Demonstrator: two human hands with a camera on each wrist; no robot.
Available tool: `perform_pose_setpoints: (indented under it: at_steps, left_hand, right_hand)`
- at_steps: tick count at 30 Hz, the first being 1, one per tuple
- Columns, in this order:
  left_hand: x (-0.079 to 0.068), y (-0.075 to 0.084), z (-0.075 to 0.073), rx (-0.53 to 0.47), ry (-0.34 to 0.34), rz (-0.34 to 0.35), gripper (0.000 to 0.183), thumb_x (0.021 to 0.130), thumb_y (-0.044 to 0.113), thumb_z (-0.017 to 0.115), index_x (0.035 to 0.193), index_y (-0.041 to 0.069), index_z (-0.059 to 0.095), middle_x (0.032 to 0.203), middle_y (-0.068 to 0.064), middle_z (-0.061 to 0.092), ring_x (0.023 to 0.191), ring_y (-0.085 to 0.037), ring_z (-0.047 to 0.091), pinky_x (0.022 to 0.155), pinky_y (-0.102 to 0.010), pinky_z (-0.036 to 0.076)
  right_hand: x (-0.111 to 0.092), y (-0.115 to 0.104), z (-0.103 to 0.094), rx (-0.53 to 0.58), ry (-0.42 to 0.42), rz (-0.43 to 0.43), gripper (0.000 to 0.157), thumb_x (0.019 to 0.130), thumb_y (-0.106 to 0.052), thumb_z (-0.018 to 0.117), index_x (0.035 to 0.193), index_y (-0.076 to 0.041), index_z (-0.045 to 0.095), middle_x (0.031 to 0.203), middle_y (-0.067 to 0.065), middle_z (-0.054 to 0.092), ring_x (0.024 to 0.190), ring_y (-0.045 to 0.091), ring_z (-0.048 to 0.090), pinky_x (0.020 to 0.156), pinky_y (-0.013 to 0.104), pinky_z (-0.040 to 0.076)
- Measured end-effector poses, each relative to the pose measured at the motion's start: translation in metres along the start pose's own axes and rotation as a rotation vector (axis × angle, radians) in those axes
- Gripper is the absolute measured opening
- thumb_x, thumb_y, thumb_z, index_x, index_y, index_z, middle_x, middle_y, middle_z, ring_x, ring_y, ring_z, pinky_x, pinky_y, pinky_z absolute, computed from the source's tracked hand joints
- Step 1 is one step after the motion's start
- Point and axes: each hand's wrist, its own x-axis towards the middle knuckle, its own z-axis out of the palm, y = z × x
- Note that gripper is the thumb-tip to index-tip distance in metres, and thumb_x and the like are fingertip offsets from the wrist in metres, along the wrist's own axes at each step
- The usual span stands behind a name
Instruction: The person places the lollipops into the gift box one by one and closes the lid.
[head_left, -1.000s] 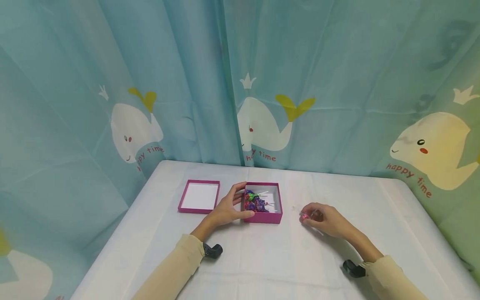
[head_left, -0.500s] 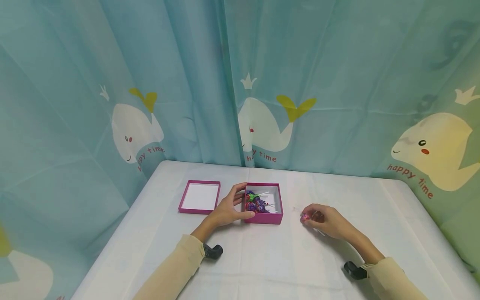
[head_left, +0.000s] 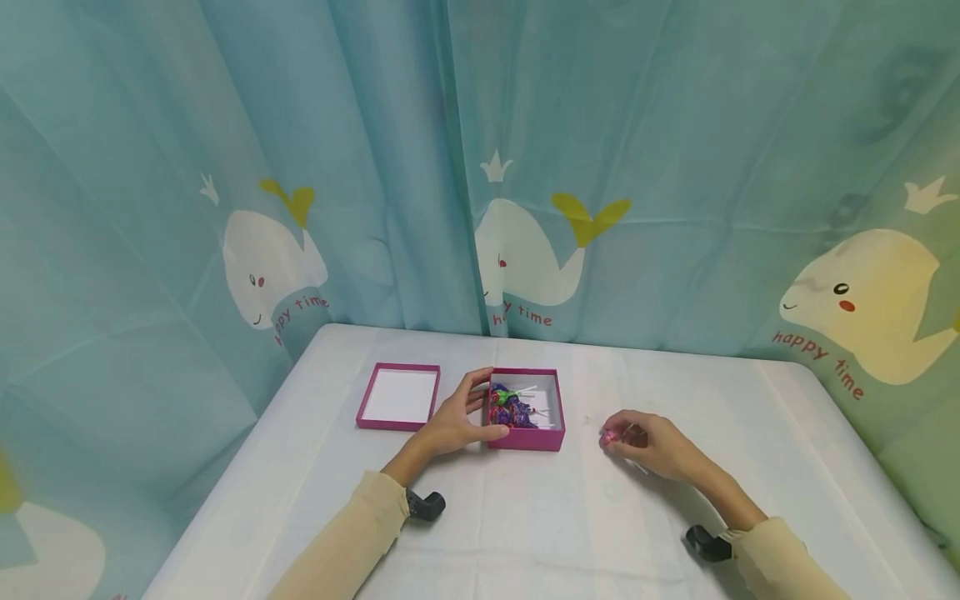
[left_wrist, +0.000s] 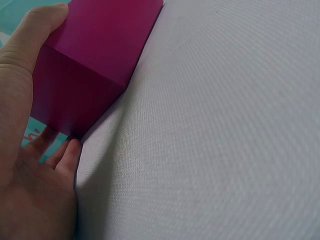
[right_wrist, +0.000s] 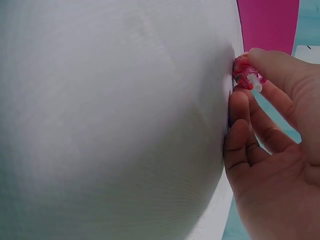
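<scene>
A magenta box (head_left: 525, 440) stands uncovered on the white table, with several wrapped lollipops (head_left: 512, 410) heaped at its left side, their white sticks pointing right. My left hand (head_left: 450, 423) grips the box by its left end, thumb on the front wall and fingers behind; the left wrist view shows the thumb tip on the magenta side (left_wrist: 107, 37). To the right, my right hand (head_left: 660, 443) pinches a pink-wrapped lollipop (right_wrist: 248, 75) between thumb and forefinger, low at the tabletop. Its white stick points back toward the palm, and the other fingers are curled beside the cloth.
The magenta box lid (head_left: 399, 395), white inside, lies inner side up left of the box. White cloth covers the table (head_left: 547, 525). A blue-green curtain (head_left: 405, 150) with whale prints hangs behind the far edge and at both sides.
</scene>
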Motion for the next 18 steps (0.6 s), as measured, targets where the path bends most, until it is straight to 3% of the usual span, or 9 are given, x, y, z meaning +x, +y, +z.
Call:
perform_pose_setpoints:
  at_steps: [9, 18]
  left_hand:
    - [0.0, 0.0, 0.0, 0.004, -0.002, -0.005, 0.099, 0.083, 0.031, 0.087, 0.16, 0.022, 0.026, 0.165, -0.013, 0.029, 0.147, -0.035, 0.04, 0.119, -0.043, 0.037]
    - [0.0, 0.001, 0.0, 0.014, 0.002, -0.014, 0.1, 0.082, 0.033, 0.088, 0.16, 0.024, 0.026, 0.165, -0.011, 0.029, 0.146, -0.033, 0.04, 0.119, -0.041, 0.038]
  right_hand:
    - [0.004, -0.006, -0.009, -0.004, -0.022, -0.043, 0.023, 0.091, -0.012, 0.078, 0.113, -0.012, 0.07, 0.096, -0.004, 0.066, 0.078, 0.011, 0.059, 0.063, 0.023, 0.053]
    - [0.017, -0.015, -0.022, 0.022, -0.001, -0.104, 0.024, 0.09, -0.004, 0.076, 0.112, -0.01, 0.071, 0.1, -0.003, 0.07, 0.081, 0.011, 0.064, 0.068, 0.025, 0.056]
